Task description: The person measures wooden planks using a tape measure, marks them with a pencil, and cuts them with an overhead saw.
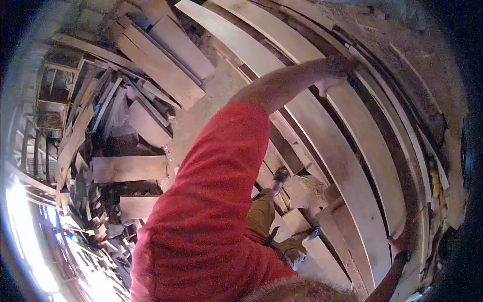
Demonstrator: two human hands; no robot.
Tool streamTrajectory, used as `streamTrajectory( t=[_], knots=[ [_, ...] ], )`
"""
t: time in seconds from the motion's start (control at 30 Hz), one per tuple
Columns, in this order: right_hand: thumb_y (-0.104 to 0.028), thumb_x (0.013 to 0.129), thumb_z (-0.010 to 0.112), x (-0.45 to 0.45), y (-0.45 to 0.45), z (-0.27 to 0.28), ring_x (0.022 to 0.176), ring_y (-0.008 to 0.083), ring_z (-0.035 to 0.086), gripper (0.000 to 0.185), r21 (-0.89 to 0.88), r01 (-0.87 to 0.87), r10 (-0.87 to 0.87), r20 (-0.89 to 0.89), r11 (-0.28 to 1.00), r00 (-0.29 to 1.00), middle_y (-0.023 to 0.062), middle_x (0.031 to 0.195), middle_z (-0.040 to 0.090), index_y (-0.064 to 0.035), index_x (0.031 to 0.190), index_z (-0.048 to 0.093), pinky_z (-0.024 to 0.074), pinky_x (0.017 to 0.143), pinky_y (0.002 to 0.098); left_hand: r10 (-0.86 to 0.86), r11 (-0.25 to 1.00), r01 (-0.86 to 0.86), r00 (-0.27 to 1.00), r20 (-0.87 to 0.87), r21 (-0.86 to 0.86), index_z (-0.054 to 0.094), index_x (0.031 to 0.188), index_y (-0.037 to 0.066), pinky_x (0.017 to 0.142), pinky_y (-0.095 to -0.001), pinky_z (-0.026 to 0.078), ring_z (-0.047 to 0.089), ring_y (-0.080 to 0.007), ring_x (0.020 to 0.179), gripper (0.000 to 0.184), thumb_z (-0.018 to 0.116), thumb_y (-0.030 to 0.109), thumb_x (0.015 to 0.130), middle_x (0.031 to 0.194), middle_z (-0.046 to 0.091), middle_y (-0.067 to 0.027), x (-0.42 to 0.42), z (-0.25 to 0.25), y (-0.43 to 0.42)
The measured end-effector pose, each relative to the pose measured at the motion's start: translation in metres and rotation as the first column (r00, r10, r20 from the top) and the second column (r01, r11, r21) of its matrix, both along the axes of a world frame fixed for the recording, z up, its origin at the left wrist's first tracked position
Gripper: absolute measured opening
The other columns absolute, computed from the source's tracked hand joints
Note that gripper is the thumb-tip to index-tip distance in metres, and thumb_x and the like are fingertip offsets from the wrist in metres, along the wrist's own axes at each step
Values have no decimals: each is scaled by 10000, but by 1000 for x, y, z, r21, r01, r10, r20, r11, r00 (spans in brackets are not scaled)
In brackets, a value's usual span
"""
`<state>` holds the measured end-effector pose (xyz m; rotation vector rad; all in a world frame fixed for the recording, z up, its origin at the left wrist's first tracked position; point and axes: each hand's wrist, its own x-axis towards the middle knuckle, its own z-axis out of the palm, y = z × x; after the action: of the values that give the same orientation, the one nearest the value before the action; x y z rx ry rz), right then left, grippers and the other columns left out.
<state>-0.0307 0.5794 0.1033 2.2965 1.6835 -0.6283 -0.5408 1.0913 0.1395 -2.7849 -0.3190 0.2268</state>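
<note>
My left hand (332,73) is closed over the far edge of a long pale wooden plank (365,126). Its thumb lies on the plank's face, and the fingers are in shadow along the edge. At the lower right, my right hand (399,245) is closed at the plank's near end, partly hidden in shadow. Alongside, on the side closer to my body, runs a second long plank (329,132), separated from the first by a narrow dark gap. My left arm, in a red sleeve, reaches across this second plank.
More long boards (410,131) lie beyond the held plank. Wide short boards (158,63) and a stack of wood offcuts (113,110) are on the left. Loose boards (342,231) lie around my sandalled foot (280,174). Bright light enters at lower left.
</note>
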Motion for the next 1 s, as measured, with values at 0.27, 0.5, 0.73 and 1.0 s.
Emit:
streamTrajectory(
  t=[0.27, 0.5, 0.73, 1.0],
  knots=[
    [-283, 660, 752, 11, -16, 10, 1365, 338, 305, 1001, 25, 7, -8, 25, 1000, 1000, 215, 1462, 337, -39, 1476, 225, 238, 1128, 406, -31, 993, 15, 990, -137, -120, 551, 1237, 13, 1033, -469, 391, 443, -359, 1266, 913, 820, 474, 495, 1296, 516, -212, 1, 11, 1],
    [-299, 674, 741, 8, -30, 64, 1405, 326, 253, 993, 219, -111, 98, 69, 970, 993, 199, 1500, 297, -30, 1476, 222, 187, 1164, 395, 9, 964, -12, 1000, -13, -265, 444, 1317, 47, 1041, -495, 362, 465, -386, 1217, 1034, 850, 487, 474, 1288, 506, -212, 0, 27, 6],
    [-75, 682, 605, -22, -36, 92, 1410, 330, 244, 875, 319, -204, 155, 172, 926, 973, 171, 1508, 301, -44, 1475, 236, 165, 1165, 433, 59, 983, -24, 980, 190, -180, 485, 1287, 57, 1040, -487, 345, 465, -337, 1224, 952, 839, 482, 513, 1242, 534, -188, -26, 42, -12],
    [-312, 691, 737, 39, -47, 13, 1421, 366, 193, 1017, 100, -27, 16, 111, 995, 994, 199, 1520, 251, -32, 1488, 172, 158, 1175, 424, -67, 981, 72, 997, 38, -182, 492, 1312, 104, 1015, -515, 380, 461, -350, 1227, 938, 829, 486, 525, 1241, 536, -172, -10, 27, -1]
  ],
)
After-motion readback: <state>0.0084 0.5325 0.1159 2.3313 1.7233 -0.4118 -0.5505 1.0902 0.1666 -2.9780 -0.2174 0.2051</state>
